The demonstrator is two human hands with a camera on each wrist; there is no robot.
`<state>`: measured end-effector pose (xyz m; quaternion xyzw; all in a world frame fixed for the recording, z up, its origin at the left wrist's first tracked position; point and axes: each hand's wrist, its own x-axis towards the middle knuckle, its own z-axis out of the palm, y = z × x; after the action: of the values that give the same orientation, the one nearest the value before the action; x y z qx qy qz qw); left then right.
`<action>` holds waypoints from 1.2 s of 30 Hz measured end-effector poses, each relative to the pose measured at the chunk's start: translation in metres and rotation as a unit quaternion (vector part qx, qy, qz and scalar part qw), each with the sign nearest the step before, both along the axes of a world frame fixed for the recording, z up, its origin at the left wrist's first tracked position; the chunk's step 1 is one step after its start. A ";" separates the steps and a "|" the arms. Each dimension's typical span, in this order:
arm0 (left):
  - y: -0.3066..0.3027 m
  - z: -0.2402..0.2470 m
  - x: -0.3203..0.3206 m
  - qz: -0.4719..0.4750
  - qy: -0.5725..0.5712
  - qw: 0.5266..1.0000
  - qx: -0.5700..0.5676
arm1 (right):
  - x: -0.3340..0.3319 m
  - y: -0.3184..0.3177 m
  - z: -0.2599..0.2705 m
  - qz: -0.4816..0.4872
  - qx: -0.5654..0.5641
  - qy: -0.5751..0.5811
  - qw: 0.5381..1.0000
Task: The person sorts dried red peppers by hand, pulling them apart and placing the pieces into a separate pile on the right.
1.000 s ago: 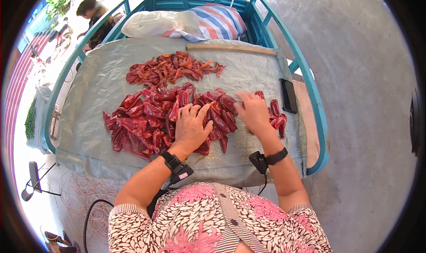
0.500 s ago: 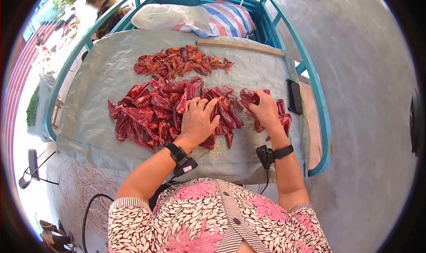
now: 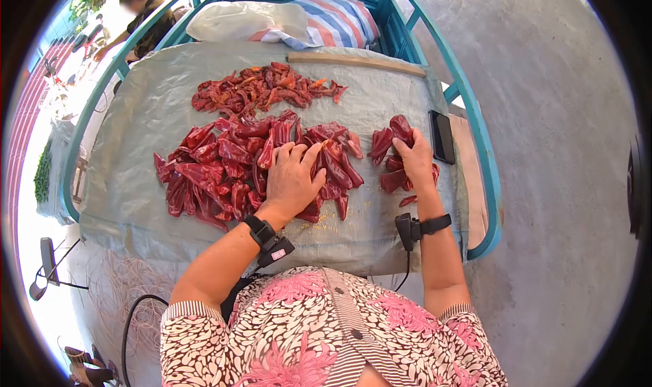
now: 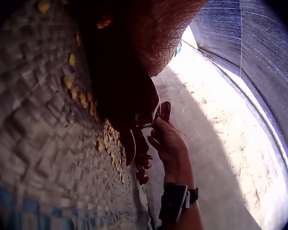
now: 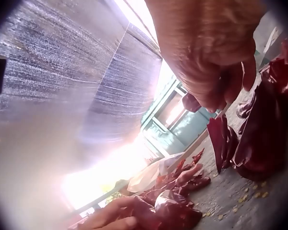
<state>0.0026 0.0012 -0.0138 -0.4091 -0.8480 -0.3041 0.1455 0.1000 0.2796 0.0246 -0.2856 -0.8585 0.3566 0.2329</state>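
Across the middle of the sheet [image 3: 136, 204] in the head view, rests the left hand [image 3: 293, 183] on the right part of the big pile [image 3: 224, 170] of red peppers, fingers spread and grip released. Near the right edge, holds one pepper [image 3: 401, 127] at the fingertips of the right hand [image 3: 418, 159], just over the small heap [image 3: 394, 180]. Toward the far edge, behind the big pile, shows shriveled peppers [image 3: 272, 91]. Along that edge, lays out a wooden strip [image 3: 356, 63], with sacks [image 3: 251, 20] beyond; by the right edge, a phone [image 3: 441, 137]. Between the big pile and the near edge, scatters yellow seeds [image 3: 326, 227].

From the left wrist, looks along the sheet past a dark pepper close under the left hand; cannot tell the grip there, fingers hidden. Farther off, shows the right hand with the pepper at its fingertips, heap alongside.

From the right wrist, looks under the right hand, fingers bent down and pepper partly hidden by them. Below, shows more peppers and seeds on the sheet; toward the bottom, left-hand fingers extended against the big pile, loosely laid.
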 end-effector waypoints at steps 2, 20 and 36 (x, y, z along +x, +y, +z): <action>0.000 0.000 -0.001 -0.001 0.002 1.000 0.001 | 0.001 -0.004 0.009 -0.031 0.037 -0.005 0.999; 0.000 0.004 0.000 0.001 -0.006 1.000 -0.003 | 0.022 -0.092 0.018 0.179 0.242 -0.105 0.948; 0.000 0.000 0.000 -0.001 0.004 1.000 -0.001 | 0.032 -0.107 -0.002 0.194 0.223 -0.061 0.953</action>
<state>0.0028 0.0008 -0.0134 -0.4118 -0.8470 -0.3017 0.1482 0.1322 0.1729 0.0228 -0.0753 -0.9676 0.1767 0.1640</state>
